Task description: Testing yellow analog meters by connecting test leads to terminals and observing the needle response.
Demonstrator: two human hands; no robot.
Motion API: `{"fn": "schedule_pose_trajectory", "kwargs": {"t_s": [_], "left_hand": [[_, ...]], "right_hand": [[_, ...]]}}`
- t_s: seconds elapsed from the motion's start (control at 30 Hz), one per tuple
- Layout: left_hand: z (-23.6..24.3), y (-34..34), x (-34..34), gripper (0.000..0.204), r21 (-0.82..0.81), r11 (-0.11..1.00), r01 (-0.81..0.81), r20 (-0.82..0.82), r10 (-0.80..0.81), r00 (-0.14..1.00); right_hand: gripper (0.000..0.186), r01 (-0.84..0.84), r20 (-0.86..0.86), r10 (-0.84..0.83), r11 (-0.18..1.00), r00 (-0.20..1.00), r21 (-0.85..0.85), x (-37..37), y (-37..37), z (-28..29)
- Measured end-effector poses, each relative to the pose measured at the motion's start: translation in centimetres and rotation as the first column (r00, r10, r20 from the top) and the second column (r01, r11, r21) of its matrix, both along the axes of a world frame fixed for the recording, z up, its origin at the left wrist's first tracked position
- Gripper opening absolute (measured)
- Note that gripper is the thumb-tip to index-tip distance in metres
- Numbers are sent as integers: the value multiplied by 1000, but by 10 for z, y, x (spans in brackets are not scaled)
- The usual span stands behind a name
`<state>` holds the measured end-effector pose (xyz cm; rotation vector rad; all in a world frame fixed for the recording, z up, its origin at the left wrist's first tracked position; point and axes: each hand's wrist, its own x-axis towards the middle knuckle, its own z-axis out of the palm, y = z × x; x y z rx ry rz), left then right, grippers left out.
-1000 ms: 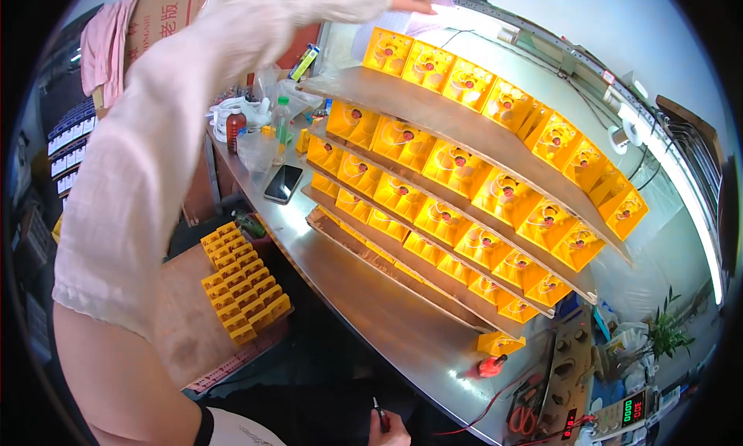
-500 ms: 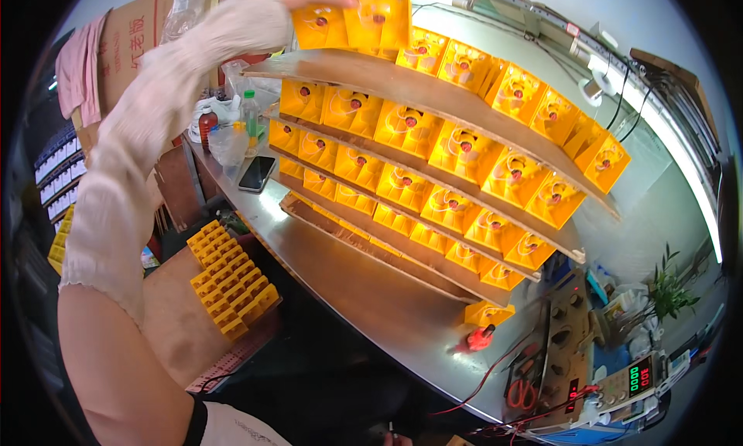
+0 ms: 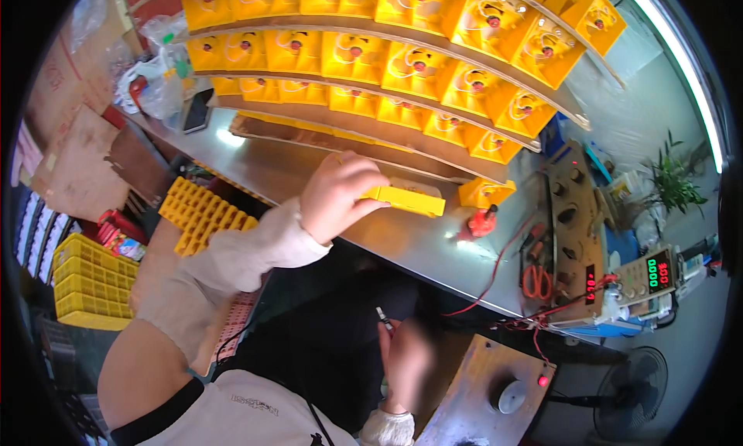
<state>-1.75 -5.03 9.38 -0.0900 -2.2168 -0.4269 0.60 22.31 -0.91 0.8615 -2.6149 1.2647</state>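
Note:
My left hand (image 3: 340, 194) is closed on a yellow plastic housing (image 3: 409, 200), seen edge-on above the metal bench. Thumb and fingers pinch its left end. Lower down, over my lap, my right hand (image 3: 406, 361) holds a slim tool with a metal tip (image 3: 382, 317); its kind is not clear. Rows of similar yellow housings (image 3: 419, 65), with red parts and white wires inside, fill the wooden shelves (image 3: 371, 34) behind my left hand. A single housing (image 3: 486, 192) sits on the bench below them, beside a small red bottle (image 3: 482, 222).
Yellow multi-cell pieces (image 3: 200, 214) lie on a board at left, by a yellow crate (image 3: 93, 279). Red-handled scissors (image 3: 535, 282) and a power supply (image 3: 648, 279) are at right. A metal-topped box with a knob (image 3: 507, 397) stands near my right hand, with a fan (image 3: 631, 392) beyond.
My left hand has come down from the top shelf to above the bench, bringing a yellow housing. The view has tilted downward, and my right hand with its tool now shows more fully.

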Motion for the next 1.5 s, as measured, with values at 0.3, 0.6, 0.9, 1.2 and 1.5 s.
{"fn": "schedule_pose_trajectory", "kwargs": {"t_s": [0.3, 0.6, 0.9, 1.2, 1.5], "left_hand": [[-67, 51, -21, 59, 9, 1000, 13, 103, -14, 995], [-82, 5, 12, 111, 380, 904, 195, 229, -297, 927], [-92, 20, 34, 111, 397, 911, 114, 212, -212, 954], [-90, 20, 35, 115, 364, 921, 136, 250, -238, 939], [-99, 19, 35, 117, 317, 935, 157, 225, -235, 946]], "right_hand": [[17, 168, 138, -188, 975, 972, 145, 36, 32, -22], [17, 183, 200, -146, 967, 969, -179, 4, -34, 23], [18, -37, 133, 56, 989, 990, -141, -9, -79, 31], [16, -20, 187, 49, 988, 981, -156, -4, -78, 37], [24, 202, 391, -45, 906, 919, -371, 8, -78, 31]]}}
